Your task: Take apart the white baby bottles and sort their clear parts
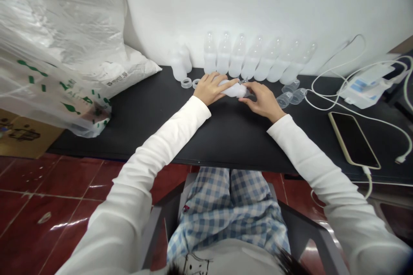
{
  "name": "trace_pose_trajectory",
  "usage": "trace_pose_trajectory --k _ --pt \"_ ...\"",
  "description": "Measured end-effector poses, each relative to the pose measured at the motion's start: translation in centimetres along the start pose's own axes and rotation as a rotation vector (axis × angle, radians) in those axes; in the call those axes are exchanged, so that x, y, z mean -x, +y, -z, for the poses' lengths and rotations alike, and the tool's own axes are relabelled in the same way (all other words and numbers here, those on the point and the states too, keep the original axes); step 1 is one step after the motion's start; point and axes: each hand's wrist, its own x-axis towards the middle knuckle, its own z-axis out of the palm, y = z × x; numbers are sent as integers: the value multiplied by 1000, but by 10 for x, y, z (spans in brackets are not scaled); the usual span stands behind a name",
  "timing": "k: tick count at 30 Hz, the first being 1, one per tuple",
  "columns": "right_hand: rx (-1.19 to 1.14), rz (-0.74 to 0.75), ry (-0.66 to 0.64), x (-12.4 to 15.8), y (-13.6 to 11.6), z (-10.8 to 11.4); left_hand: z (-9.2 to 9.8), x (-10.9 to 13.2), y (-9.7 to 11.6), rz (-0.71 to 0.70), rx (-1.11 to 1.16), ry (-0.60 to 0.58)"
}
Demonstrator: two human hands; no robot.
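Note:
A frosted white bottle (236, 90) is held on its side, low over the black table. Across its left part my left hand (211, 88) is closed, palm down, with the fingers over the top. My right hand (260, 99) is curled at the bottle's right end, its thumb and fingers around a clear cap (248, 92) that they partly hide. Just behind the hands stands a row of similar bottles with clear domed caps (238, 56). White ring collars (186, 83) lie left of my left hand, one partly covered by it. Loose clear caps (291, 93) lie right of my right hand.
Two white bottles without clear caps (179, 63) stand near the wall. Large plastic bags (77, 38) and a cardboard box (29, 133) fill the left. On the right are a phone (354, 139), white cables (371, 116) and a white power block (368, 88). The table's front edge (238, 166) runs above my lap.

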Motion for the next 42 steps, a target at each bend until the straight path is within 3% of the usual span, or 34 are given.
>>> trace_pose_trajectory --k 13,19,24,33,37,42 --pt "14 -51 12 -2 -5 7 20 -6 21 102 -2 -67" --pt "13 -42 -35 -3 -7 11 17 -6 22 90 -21 -83" --pt "40 -32 -48 -2 -7 21 10 -4 14 61 -10 -25" --pt "345 -429 289 8 44 30 9 -2 4 113 -36 27" --pt "320 -568 298 12 57 22 7 -2 4 110 -27 41" --pt "181 -631 261 10 49 8 8 -3 5 141 -3 -17"
